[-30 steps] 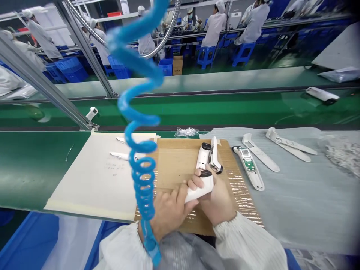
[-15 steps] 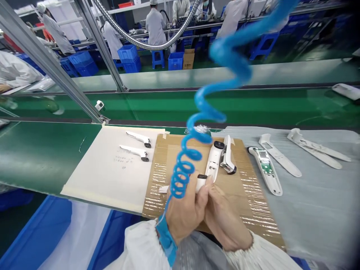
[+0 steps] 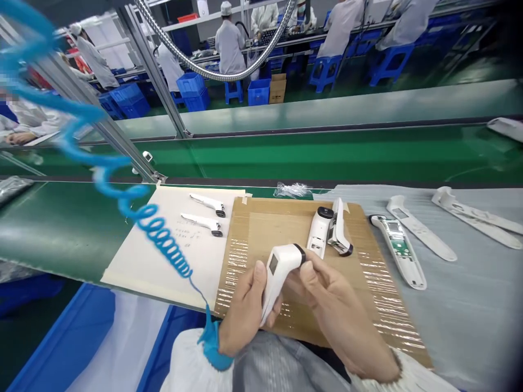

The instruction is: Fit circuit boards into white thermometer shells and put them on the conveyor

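Observation:
A white infrared thermometer (image 3: 281, 270) with a small dark screen and a black tip is held tilted above the cardboard. My left hand (image 3: 249, 305) is closed around its handle, thumb on the near side. The fingers of my right hand (image 3: 335, 305) pinch at the black tip, partly hidden behind it. A blue strap (image 3: 214, 343) circles my left wrist, with a coiled blue cord (image 3: 163, 234) running up to the left. Beyond my right hand, two more white thermometers (image 3: 320, 231) lie on the cardboard sheet (image 3: 269, 218).
Two thermometers (image 3: 203, 223) rest on white paper (image 3: 143, 250) at left. An opened housing with a green circuit board (image 3: 400, 247) and several white shells (image 3: 420, 228) lie on the right-hand sheet. A green conveyor belt (image 3: 306, 155) and metal post (image 3: 155, 76) stand beyond. Co-workers sit across.
The thermometer has been turned upright so its screen shows. My hands have moved apart, the right now at its black tip. The coiled cord has swung left.

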Demonstrator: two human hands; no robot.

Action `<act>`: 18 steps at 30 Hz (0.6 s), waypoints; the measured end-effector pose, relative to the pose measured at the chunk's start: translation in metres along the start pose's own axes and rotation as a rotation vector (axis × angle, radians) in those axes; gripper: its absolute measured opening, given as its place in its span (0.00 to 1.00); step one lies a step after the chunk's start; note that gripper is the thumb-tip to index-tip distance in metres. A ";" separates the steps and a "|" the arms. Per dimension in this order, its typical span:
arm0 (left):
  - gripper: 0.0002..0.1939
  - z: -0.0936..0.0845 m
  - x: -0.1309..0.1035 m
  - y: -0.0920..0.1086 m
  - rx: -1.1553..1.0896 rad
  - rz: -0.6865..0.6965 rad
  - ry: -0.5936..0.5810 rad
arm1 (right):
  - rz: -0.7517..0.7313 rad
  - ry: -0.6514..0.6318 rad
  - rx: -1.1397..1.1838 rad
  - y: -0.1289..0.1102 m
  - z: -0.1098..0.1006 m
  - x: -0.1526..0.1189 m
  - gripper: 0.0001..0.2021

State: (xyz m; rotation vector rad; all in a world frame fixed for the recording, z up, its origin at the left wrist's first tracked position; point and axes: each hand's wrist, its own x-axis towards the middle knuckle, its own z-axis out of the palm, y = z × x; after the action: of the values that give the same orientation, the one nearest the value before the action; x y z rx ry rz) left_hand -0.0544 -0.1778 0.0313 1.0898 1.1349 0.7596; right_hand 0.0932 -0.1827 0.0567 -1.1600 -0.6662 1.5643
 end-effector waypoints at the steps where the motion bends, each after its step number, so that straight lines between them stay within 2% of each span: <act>1: 0.35 0.001 -0.001 -0.001 -0.086 -0.072 -0.026 | -0.004 0.018 -0.044 0.000 -0.001 0.001 0.31; 4: 0.33 0.001 -0.001 0.000 -0.276 -0.116 -0.099 | -0.017 0.061 -0.126 0.000 -0.005 0.004 0.32; 8: 0.25 -0.004 -0.002 0.000 -0.532 -0.121 -0.317 | -0.077 0.073 -0.195 0.001 -0.006 0.004 0.32; 10: 0.23 -0.001 -0.003 -0.002 -0.600 -0.128 -0.356 | -0.147 0.101 -0.245 0.006 -0.005 0.006 0.31; 14: 0.23 0.002 0.005 0.007 -0.433 -0.095 -0.249 | -0.199 0.161 -0.325 0.013 -0.006 0.013 0.32; 16: 0.22 -0.010 0.021 0.025 -0.262 -0.057 -0.193 | -0.200 0.123 -0.416 0.007 -0.017 0.018 0.33; 17: 0.21 -0.021 0.034 0.038 -0.169 -0.017 -0.138 | -0.219 0.119 -0.478 0.001 -0.025 0.021 0.33; 18: 0.19 -0.034 0.050 0.053 -0.062 0.054 -0.034 | -0.248 0.142 -0.552 -0.007 -0.036 0.024 0.31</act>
State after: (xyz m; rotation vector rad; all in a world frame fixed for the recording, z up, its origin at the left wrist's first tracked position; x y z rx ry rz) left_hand -0.0704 -0.1057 0.0641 1.0811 1.0500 0.8107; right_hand 0.1287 -0.1627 0.0408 -1.5062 -1.1423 1.1038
